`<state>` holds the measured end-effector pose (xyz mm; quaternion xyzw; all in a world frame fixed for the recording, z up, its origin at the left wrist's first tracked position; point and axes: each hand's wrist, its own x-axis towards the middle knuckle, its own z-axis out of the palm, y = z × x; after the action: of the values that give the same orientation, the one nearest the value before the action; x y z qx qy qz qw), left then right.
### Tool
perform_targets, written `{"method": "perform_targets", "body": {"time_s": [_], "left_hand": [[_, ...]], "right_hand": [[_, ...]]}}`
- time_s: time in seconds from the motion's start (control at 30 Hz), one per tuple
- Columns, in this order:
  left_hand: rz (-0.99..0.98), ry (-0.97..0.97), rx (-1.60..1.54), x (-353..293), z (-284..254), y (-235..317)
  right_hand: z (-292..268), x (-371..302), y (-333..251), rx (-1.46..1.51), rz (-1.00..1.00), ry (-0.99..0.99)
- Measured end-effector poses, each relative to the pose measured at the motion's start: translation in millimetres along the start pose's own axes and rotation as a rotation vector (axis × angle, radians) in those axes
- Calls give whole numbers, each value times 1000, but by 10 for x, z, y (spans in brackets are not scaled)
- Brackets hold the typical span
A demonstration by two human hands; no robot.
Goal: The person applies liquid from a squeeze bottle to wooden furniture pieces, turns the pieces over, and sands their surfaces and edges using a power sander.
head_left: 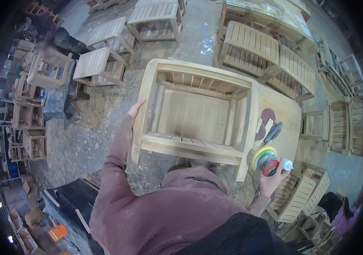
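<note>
A pale wooden slatted chair frame [198,106] lies tipped on a wooden worktable [285,114] in front of me. My left hand [136,109] rests flat against the frame's left leg, fingers together. My right hand [273,178] grips a round red orbital sander [266,160] with a green and yellow pad, at the table's near right corner, just right of the frame's near leg. Dark sanding discs [266,115] and a blue-handled tool [272,132] lie on the table beyond the sander.
Several finished slatted chairs and small tables stand around: far left [98,63], far centre [156,19], right [270,53] and near right [300,195]. Another person [47,32] works at the far left. A dusty concrete floor [88,127] lies to my left.
</note>
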<state>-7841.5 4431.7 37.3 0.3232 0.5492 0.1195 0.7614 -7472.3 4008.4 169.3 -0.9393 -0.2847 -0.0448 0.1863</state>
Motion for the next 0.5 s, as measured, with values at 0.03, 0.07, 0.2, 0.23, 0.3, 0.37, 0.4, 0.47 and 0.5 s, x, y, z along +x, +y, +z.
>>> {"method": "perform_targets", "body": {"time_s": [0.03, 0.07, 0.2, 0.23, 0.3, 0.37, 0.4, 0.47, 0.5], "left_hand": [[26, 109, 65, 243, -310, -178], [46, 220, 131, 375, -541, -353], [218, 488, 498, 486, -827, -614], [238, 687, 699, 391, -602, -561], [916, 684, 1196, -304, 232, -183], [1171, 155, 808, -739, 745, -57], [1066, -130, 627, -971, 1003, -83], [1011, -381, 490, -1097, 1245, -273], [1014, -364, 483, -1139, 1210, -285]], "right_hand": [[42, -65, -160, -10, -4, -4], [84, -138, -289, 6, -33, -44], [254, -314, -883, 106, -116, -153], [327, -398, -1014, 180, -142, -187], [496, -483, -1295, 180, -255, -194], [655, -505, -1673, 234, -450, -270], [708, -536, -1864, 233, -463, -277], [806, -597, -2269, 350, -653, -392], [834, -640, -2428, 351, -669, -398]]}}
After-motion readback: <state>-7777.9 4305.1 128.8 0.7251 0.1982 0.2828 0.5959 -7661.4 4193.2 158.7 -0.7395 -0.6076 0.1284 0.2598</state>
